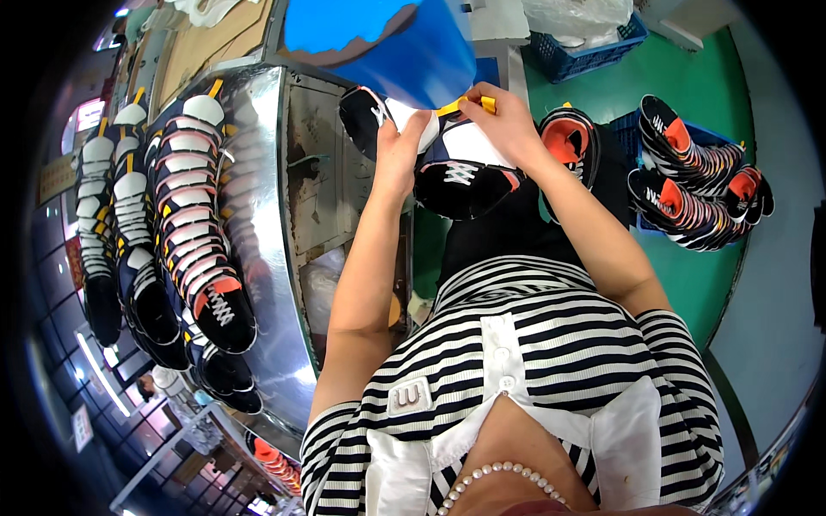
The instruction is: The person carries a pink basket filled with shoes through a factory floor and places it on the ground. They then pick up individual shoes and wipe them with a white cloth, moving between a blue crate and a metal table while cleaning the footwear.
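Observation:
In front of me is a black shoe upper [469,191] with white laces and a white panel. My left hand [403,153] grips near its left side, with the thumb up against white material; its other fingers are mostly hidden. A second black and white upper [360,119] sits just left of that hand. My right hand [501,127] is closed at the top of the first upper, pinching a yellow strip [449,108] that runs toward the left hand. By my right forearm, an upper with an orange lining [568,142] rests near my lap.
A blue bin-like object [404,56] stands just beyond my hands. Long rows of nested uppers [194,189] lie on the shiny metal table [274,215] at left. More stacked uppers [688,211] stand on the right over a blue crate. Another blue crate [594,58] holds plastic bags.

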A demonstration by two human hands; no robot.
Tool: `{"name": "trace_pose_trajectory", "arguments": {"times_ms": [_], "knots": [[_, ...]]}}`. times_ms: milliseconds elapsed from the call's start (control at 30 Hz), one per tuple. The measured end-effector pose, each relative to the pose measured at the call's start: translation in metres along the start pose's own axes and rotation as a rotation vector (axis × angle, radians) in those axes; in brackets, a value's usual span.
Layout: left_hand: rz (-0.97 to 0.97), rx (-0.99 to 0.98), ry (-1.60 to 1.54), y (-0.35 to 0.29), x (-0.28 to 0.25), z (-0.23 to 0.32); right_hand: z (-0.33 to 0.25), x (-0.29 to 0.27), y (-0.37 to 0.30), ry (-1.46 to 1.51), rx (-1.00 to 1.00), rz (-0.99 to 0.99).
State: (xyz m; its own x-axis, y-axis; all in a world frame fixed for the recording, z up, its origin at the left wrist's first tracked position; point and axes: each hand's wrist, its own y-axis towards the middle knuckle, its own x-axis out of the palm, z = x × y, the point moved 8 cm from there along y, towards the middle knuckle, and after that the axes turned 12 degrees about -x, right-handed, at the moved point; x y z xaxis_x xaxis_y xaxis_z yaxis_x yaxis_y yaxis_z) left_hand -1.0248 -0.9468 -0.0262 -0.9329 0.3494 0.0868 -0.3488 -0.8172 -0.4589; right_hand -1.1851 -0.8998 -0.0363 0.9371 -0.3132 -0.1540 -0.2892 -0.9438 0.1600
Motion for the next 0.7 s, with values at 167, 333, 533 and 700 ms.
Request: {"name": "trace_pose_trajectory", "arguments": {"times_ms": [167,333,533,700], "knots": [[0.033,-0.104,-0.157,0.012,-0.001,-0.002,0.016,0.01,0.007,0.478,0.241,-0.078],[-0.173,-0.481,-0.665,0.038,0.003,-0.014,0.014,-0.002,0.022,0.533,0.386,-0.057],[0.216,0.078,-0.242,-0.083,-0.058,0.01,0.029,-0.036,-0.028,0.706,0.416,0.23],[0.17,-0.131,-0.149,-0.102,-0.01,-0.044,-0.005,0.033,-0.055,0.714,0.228,0.148]]}}
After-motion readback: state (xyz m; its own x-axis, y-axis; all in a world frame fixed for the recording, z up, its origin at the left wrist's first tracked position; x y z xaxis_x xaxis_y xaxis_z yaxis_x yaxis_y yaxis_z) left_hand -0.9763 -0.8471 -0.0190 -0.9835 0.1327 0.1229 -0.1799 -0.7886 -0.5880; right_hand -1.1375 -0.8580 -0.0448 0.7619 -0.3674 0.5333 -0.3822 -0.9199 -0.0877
